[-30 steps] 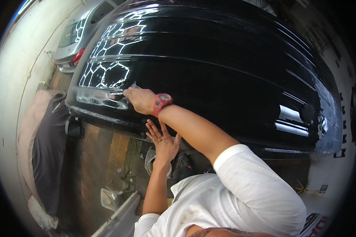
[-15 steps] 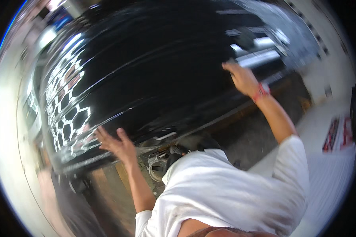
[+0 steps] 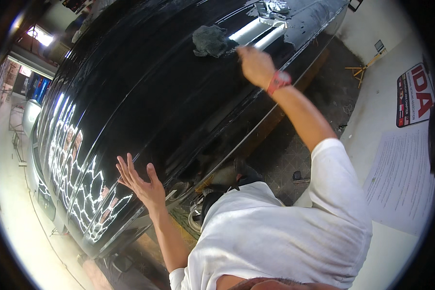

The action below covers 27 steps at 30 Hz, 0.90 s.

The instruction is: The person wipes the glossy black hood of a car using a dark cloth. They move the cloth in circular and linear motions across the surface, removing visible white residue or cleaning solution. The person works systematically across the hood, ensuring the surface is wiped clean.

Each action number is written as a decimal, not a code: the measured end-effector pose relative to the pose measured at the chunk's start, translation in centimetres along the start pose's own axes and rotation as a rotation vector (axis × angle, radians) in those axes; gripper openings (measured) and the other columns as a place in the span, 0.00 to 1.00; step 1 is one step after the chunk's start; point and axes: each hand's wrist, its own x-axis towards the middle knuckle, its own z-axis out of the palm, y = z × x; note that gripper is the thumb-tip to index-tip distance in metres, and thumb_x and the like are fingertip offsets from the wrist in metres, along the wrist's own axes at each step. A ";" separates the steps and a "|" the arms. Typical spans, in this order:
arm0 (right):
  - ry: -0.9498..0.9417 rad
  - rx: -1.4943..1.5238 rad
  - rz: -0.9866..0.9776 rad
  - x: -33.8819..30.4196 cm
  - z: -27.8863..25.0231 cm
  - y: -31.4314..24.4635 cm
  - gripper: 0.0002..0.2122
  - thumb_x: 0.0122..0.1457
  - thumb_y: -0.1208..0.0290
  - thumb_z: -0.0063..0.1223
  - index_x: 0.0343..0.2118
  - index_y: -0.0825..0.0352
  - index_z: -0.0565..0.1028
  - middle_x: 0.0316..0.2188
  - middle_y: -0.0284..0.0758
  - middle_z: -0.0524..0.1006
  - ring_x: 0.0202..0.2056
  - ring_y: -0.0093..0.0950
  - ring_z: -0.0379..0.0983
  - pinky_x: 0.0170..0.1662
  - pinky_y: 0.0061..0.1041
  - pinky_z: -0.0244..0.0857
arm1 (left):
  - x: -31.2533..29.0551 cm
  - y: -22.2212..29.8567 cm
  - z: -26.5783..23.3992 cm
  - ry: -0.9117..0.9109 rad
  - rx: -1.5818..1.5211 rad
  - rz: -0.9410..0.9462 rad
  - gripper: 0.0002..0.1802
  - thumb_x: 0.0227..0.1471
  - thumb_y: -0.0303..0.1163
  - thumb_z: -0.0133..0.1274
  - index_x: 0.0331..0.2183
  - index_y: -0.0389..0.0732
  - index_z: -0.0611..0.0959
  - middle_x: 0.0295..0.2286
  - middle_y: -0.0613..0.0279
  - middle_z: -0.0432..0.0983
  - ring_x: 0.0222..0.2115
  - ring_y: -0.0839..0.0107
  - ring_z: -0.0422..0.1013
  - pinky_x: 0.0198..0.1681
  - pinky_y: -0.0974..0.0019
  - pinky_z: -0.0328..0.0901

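Observation:
My right hand [image 3: 257, 66], with a red-strapped watch on its wrist, reaches over a glossy black car panel [image 3: 145, 106]. Its fingers are pinched together at the right end of a bunched grey cloth [image 3: 210, 41]; the exact grip is partly hidden. Most of the cloth spreads left of the fingertips, over the panel. My left hand [image 3: 142, 186] holds nothing. Its fingers are spread and its thumb stands apart, close to the panel's near edge; whether it touches cannot be told.
Silvery film or foil [image 3: 307, 21] covers the panel's far right. Bright honeycomb light reflections show at left. Against the right wall are a sign [image 3: 414, 96], a printed sheet [image 3: 394, 176] and a yellow stand [image 3: 362, 67]. Another vehicle [image 3: 43, 188] is beyond on the left.
The view has shifted and sharpened. My right hand and the grey cloth appear farther left and my right fingers look more closed. My left hand stays spread, slightly lower in view.

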 end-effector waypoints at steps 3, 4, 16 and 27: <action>0.135 -0.126 0.021 2.0 0.7 4.1 0.08 0.64 0.72 0.51 0.40 0.67 0.80 0.35 0.48 0.83 0.41 0.45 0.84 0.41 0.45 0.80 | -1.2 1.9 0.4 -0.037 -0.160 0.009 0.32 0.71 0.44 0.55 0.70 0.45 0.71 0.73 0.52 0.59 0.74 0.50 0.53 0.77 0.39 0.42; 0.033 -0.139 0.106 1.5 0.9 0.6 0.08 0.63 0.71 0.51 0.39 0.67 0.80 0.34 0.47 0.83 0.41 0.44 0.84 0.41 0.44 0.80 | -1.5 2.2 -0.2 -0.057 -0.201 0.002 0.31 0.72 0.43 0.55 0.70 0.44 0.72 0.72 0.51 0.61 0.74 0.50 0.55 0.77 0.42 0.45; -0.357 1.399 0.032 -0.4 -4.4 -20.7 0.16 0.63 0.73 0.57 0.54 0.68 0.76 0.43 0.46 0.82 0.42 0.44 0.81 0.51 0.42 0.73 | 8.2 10.1 5.5 -0.430 -1.686 -0.424 0.39 0.71 0.44 0.53 0.76 0.56 0.59 0.70 0.57 0.62 0.68 0.55 0.64 0.66 0.37 0.67; 0.006 0.279 -0.211 9.2 4.4 -10.7 0.20 0.54 0.46 0.71 0.44 0.52 0.87 0.51 0.30 0.79 0.58 0.42 0.71 0.58 0.51 0.66 | 14.2 4.2 8.2 -0.266 -0.028 0.163 0.34 0.75 0.31 0.43 0.76 0.45 0.57 0.75 0.45 0.52 0.76 0.43 0.47 0.76 0.50 0.49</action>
